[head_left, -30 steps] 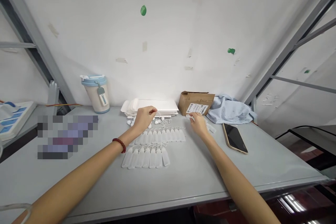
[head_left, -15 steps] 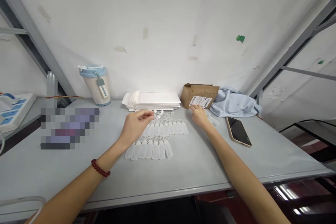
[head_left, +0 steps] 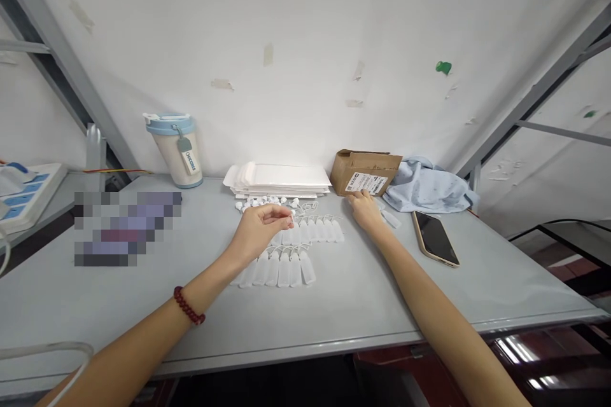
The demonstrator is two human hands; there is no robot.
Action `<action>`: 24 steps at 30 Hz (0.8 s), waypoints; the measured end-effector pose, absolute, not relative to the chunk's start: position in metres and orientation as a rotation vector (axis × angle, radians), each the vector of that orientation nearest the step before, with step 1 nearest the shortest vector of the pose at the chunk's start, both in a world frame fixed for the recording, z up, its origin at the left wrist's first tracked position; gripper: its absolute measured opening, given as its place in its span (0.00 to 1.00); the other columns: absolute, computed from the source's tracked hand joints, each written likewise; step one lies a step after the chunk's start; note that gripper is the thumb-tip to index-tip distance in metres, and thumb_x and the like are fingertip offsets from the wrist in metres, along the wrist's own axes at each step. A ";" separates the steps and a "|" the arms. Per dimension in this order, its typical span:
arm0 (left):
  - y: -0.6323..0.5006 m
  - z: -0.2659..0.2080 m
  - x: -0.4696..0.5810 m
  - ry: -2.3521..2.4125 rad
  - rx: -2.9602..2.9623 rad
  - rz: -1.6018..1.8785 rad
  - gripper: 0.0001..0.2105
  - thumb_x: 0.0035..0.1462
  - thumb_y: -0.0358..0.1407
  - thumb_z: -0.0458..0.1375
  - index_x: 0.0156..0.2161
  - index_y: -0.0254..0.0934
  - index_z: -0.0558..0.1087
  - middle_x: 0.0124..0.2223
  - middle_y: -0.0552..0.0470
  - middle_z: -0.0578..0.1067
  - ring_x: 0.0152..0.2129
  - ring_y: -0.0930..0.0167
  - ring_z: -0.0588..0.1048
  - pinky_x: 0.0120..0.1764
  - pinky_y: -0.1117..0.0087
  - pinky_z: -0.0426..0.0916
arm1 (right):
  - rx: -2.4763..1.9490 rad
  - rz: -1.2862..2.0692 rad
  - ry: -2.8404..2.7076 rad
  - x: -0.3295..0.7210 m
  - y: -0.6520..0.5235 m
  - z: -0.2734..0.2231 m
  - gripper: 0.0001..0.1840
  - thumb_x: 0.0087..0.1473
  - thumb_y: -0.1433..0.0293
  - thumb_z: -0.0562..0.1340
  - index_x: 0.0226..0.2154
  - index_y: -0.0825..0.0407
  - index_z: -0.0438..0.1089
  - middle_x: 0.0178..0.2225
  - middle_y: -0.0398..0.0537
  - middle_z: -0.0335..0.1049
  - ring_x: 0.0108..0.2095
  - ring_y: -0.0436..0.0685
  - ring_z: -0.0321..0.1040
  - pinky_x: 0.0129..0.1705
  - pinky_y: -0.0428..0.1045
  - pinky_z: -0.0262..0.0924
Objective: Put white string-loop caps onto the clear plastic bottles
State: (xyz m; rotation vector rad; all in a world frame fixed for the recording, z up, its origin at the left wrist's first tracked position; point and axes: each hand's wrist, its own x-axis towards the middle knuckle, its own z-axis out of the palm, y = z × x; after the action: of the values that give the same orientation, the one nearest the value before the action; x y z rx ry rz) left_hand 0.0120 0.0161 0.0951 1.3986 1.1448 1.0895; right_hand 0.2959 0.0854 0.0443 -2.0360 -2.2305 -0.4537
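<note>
My left hand [head_left: 261,230] is closed in a pinch, thumb against forefinger, with a small white piece [head_left: 292,215] at the fingertips. It hovers over two rows of flat, translucent white tags with cord loops; the back row [head_left: 319,232] and the front row [head_left: 273,269] are partly covered by it. Behind the fingers lies a heap of small white knob-like pieces [head_left: 274,201] with cords. My right hand [head_left: 365,211] rests on the table before the cardboard box, fingers bent down and together. Beside it are some loose translucent strips [head_left: 391,219]; what its fingertips touch is hidden.
Against the wall stand a tumbler [head_left: 175,156], a stack of white envelopes [head_left: 286,179], the cardboard box [head_left: 365,172] and a crumpled light-blue cloth [head_left: 427,187]. A phone [head_left: 436,238] lies at right. A power strip [head_left: 35,200] and a blurred-out patch are at left.
My left hand has moved slightly right and down, uncovering more of the white heap, and a white piece now shows at its fingertips. My right hand stays almost in place.
</note>
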 end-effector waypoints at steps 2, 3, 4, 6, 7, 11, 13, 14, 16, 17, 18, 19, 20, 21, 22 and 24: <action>0.016 0.095 0.013 1.135 1.370 1.083 0.05 0.44 0.32 0.62 0.30 0.35 0.75 0.29 0.52 0.78 0.28 0.68 0.78 0.40 0.64 0.72 | -2.011 -0.437 -2.224 0.295 0.086 0.044 0.21 0.51 0.85 0.49 0.43 0.56 0.69 0.42 0.60 0.67 0.45 0.64 0.56 0.44 0.53 0.51; 0.016 0.094 0.013 1.124 1.355 1.083 0.06 0.44 0.32 0.62 0.31 0.35 0.75 0.29 0.52 0.78 0.29 0.68 0.77 0.41 0.64 0.72 | -1.996 -0.428 -2.213 0.295 0.085 0.044 0.21 0.52 0.84 0.49 0.42 0.57 0.69 0.42 0.60 0.67 0.45 0.64 0.56 0.44 0.53 0.51; 0.016 0.093 0.013 1.111 1.340 1.083 0.06 0.44 0.33 0.63 0.31 0.35 0.75 0.29 0.51 0.78 0.29 0.68 0.77 0.41 0.63 0.72 | -1.977 -0.420 -2.197 0.294 0.085 0.044 0.20 0.52 0.84 0.49 0.42 0.57 0.69 0.42 0.61 0.67 0.45 0.64 0.55 0.44 0.54 0.51; 0.016 0.092 0.012 1.081 1.304 1.091 0.07 0.44 0.34 0.63 0.31 0.35 0.76 0.30 0.51 0.78 0.30 0.69 0.77 0.42 0.63 0.71 | -1.930 -0.394 -2.156 0.291 0.084 0.046 0.20 0.52 0.84 0.49 0.43 0.57 0.68 0.43 0.62 0.66 0.46 0.65 0.55 0.44 0.54 0.50; 0.016 0.091 0.012 1.067 1.285 1.097 0.07 0.43 0.34 0.63 0.32 0.35 0.76 0.30 0.51 0.78 0.30 0.69 0.77 0.43 0.63 0.71 | -1.902 -0.378 -2.130 0.289 0.083 0.048 0.20 0.51 0.84 0.49 0.43 0.57 0.68 0.43 0.62 0.65 0.46 0.65 0.55 0.45 0.54 0.50; 0.015 0.094 0.011 1.023 1.209 1.104 0.07 0.43 0.33 0.64 0.32 0.35 0.76 0.30 0.51 0.78 0.31 0.69 0.77 0.46 0.62 0.70 | -1.755 -0.284 -1.990 0.279 0.079 0.054 0.22 0.51 0.84 0.47 0.46 0.56 0.65 0.48 0.60 0.61 0.48 0.63 0.55 0.47 0.54 0.52; 0.014 0.095 0.011 0.991 1.167 1.094 0.07 0.43 0.33 0.64 0.31 0.34 0.77 0.30 0.51 0.78 0.32 0.69 0.77 0.47 0.62 0.69 | -1.678 -0.216 -1.907 0.272 0.075 0.056 0.20 0.53 0.81 0.48 0.46 0.56 0.63 0.47 0.58 0.61 0.47 0.61 0.58 0.46 0.53 0.55; 0.014 0.095 0.011 0.970 1.146 1.091 0.07 0.43 0.32 0.65 0.31 0.34 0.77 0.30 0.51 0.78 0.32 0.69 0.77 0.48 0.62 0.69 | -1.651 -0.195 -1.875 0.268 0.072 0.056 0.17 0.54 0.79 0.49 0.45 0.55 0.63 0.46 0.57 0.62 0.45 0.59 0.61 0.44 0.52 0.57; 0.015 0.094 0.012 0.920 1.109 1.095 0.07 0.43 0.32 0.65 0.31 0.33 0.77 0.31 0.50 0.78 0.32 0.69 0.77 0.49 0.62 0.69 | -1.561 -0.048 -1.797 0.256 0.065 0.059 0.12 0.55 0.74 0.52 0.43 0.55 0.63 0.43 0.54 0.66 0.38 0.56 0.65 0.40 0.50 0.60; 0.015 0.093 0.012 0.896 1.097 1.102 0.07 0.43 0.32 0.65 0.31 0.33 0.77 0.31 0.50 0.79 0.32 0.69 0.77 0.49 0.62 0.68 | -1.497 0.076 -1.756 0.250 0.061 0.060 0.10 0.54 0.71 0.55 0.41 0.54 0.63 0.40 0.52 0.67 0.35 0.55 0.66 0.37 0.50 0.61; 0.015 0.093 0.012 0.876 1.091 1.110 0.07 0.43 0.32 0.65 0.31 0.33 0.77 0.31 0.50 0.79 0.33 0.69 0.77 0.49 0.62 0.68 | -1.354 0.338 -1.654 0.242 0.055 0.063 0.09 0.52 0.69 0.58 0.38 0.53 0.64 0.37 0.49 0.69 0.34 0.54 0.67 0.35 0.49 0.61; 0.016 0.092 0.012 0.859 1.087 1.122 0.07 0.43 0.32 0.65 0.32 0.33 0.77 0.32 0.50 0.79 0.33 0.69 0.77 0.49 0.62 0.68 | -1.205 0.613 -1.547 0.235 0.049 0.066 0.10 0.48 0.67 0.62 0.35 0.52 0.64 0.33 0.47 0.70 0.32 0.54 0.67 0.34 0.49 0.61; 0.016 0.091 0.012 0.847 1.084 1.134 0.07 0.44 0.32 0.65 0.32 0.33 0.77 0.32 0.50 0.79 0.33 0.69 0.77 0.49 0.62 0.68 | -1.103 0.839 -1.484 0.227 0.043 0.069 0.12 0.44 0.66 0.65 0.33 0.51 0.65 0.31 0.45 0.70 0.31 0.54 0.67 0.34 0.49 0.61; 0.016 0.091 0.012 0.841 1.077 1.150 0.08 0.44 0.32 0.65 0.32 0.33 0.77 0.31 0.50 0.79 0.33 0.68 0.77 0.49 0.62 0.68 | -1.034 0.997 -1.438 0.220 0.037 0.072 0.13 0.42 0.66 0.67 0.31 0.51 0.65 0.29 0.43 0.70 0.30 0.53 0.67 0.34 0.49 0.61; 0.017 0.090 0.012 0.842 1.065 1.165 0.07 0.44 0.32 0.65 0.32 0.33 0.77 0.31 0.50 0.79 0.33 0.68 0.77 0.49 0.62 0.68 | -0.992 1.105 -1.411 0.213 0.031 0.075 0.13 0.40 0.66 0.68 0.30 0.51 0.66 0.29 0.43 0.71 0.30 0.53 0.68 0.35 0.49 0.61; 0.018 0.089 0.012 0.862 1.042 1.192 0.07 0.43 0.31 0.65 0.32 0.33 0.77 0.31 0.49 0.79 0.35 0.67 0.78 0.50 0.62 0.68 | -0.936 1.227 -1.380 0.204 0.022 0.080 0.13 0.39 0.68 0.69 0.29 0.51 0.67 0.30 0.42 0.71 0.32 0.52 0.68 0.36 0.49 0.61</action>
State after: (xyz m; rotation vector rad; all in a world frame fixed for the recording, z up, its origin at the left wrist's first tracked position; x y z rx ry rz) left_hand 0.0115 0.0178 0.0892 1.0418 0.8619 1.1916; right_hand 0.2037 0.0220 0.0802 -0.9358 -1.3801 1.2272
